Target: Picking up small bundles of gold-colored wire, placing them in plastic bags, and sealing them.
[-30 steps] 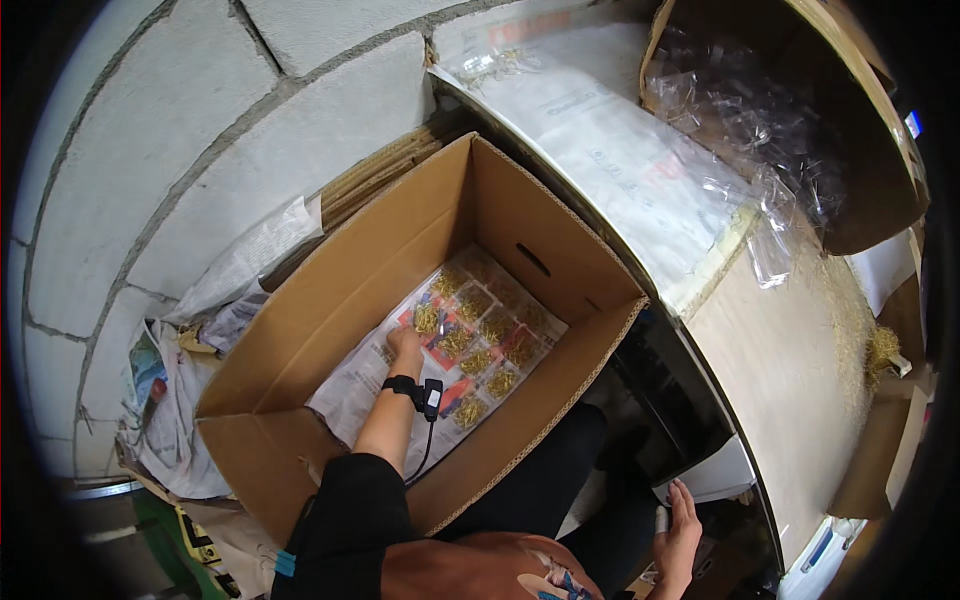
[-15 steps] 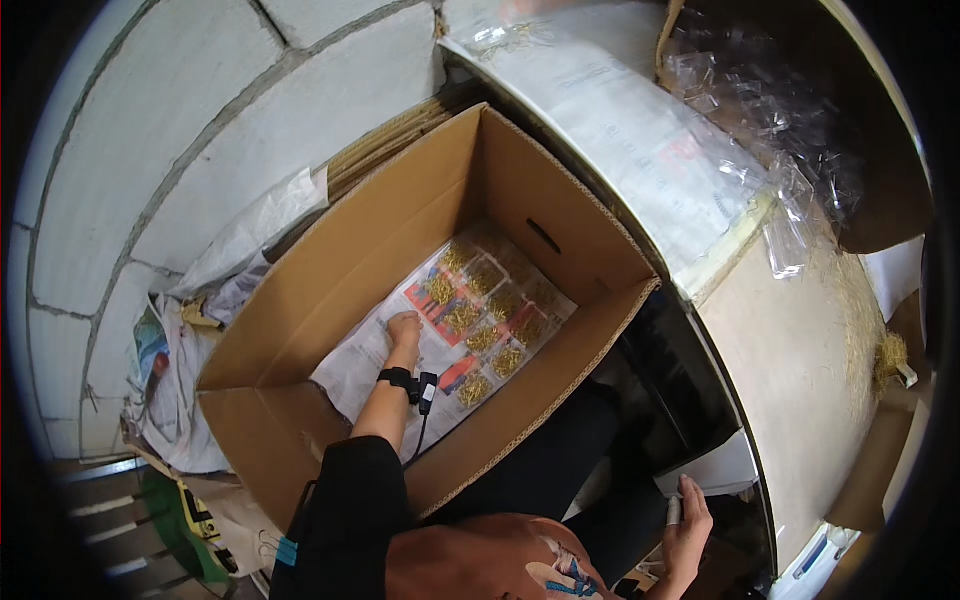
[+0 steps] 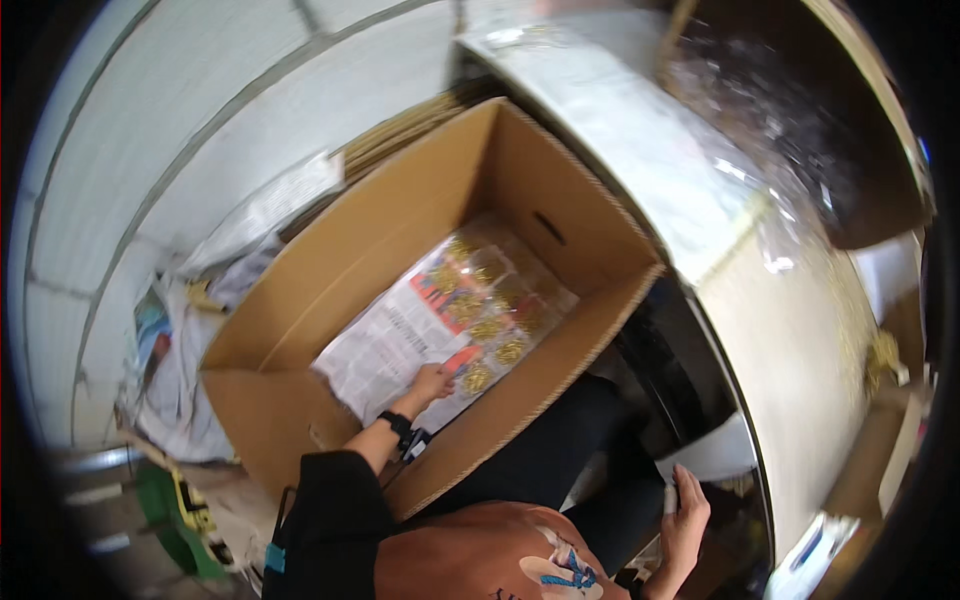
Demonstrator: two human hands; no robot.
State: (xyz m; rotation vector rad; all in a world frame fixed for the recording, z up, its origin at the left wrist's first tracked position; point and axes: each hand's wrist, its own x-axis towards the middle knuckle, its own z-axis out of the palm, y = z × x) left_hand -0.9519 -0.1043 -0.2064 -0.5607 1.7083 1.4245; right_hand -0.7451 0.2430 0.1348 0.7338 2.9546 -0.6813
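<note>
Inside a large cardboard box (image 3: 350,265), my left hand (image 3: 432,381) is low over a newspaper sheet (image 3: 375,350), near an orange patch of print. Its fingers are curled in; whatever they may hold is hidden. Next to that hand lie rows of gold bundles (image 3: 474,378), which look like clusters of small metal pieces in clear plastic packs, on the newspaper's right part. A black band with a small device and cable sits on my left wrist. Outside the box at lower right, my right hand (image 3: 686,520) is open, holding nothing, with a pale wrap on one finger.
To the right stands a table (image 3: 790,340) with a plastic-covered part and scattered golden bits. An open carton (image 3: 880,190) of clear plastic packs stands at its far right. Flattened cardboard (image 3: 400,135) and crumpled bags (image 3: 185,400) lie between the box and the white block wall (image 3: 170,130).
My left hand has moved right and nearer to me over the newspaper, toward the gold bundles. The view has shifted slightly and blurred. My right hand stays in about the same place.
</note>
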